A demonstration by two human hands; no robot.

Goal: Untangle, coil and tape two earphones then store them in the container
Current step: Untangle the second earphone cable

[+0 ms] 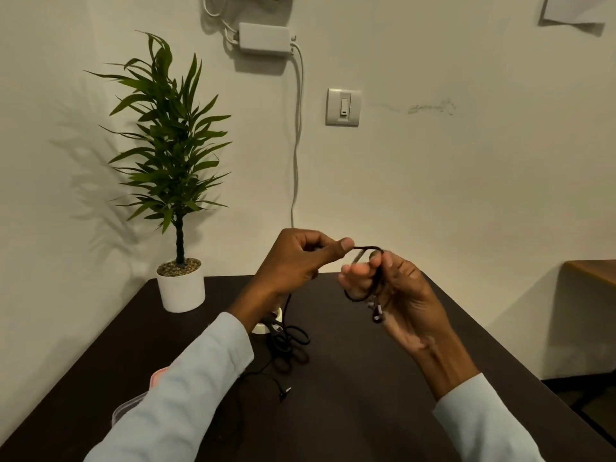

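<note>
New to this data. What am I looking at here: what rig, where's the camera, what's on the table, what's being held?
No machine: a person's two bare hands, filmed by one wide-angle camera on their head, looking forward and down. The left hand pinches a black earphone cable; the right hand holds its loops, with an earbud dangling. On the dark table lie a second tangled earphone, a tape roll partly hidden by the left arm, a clear container mostly behind the sleeve, and a potted plant.
</note>
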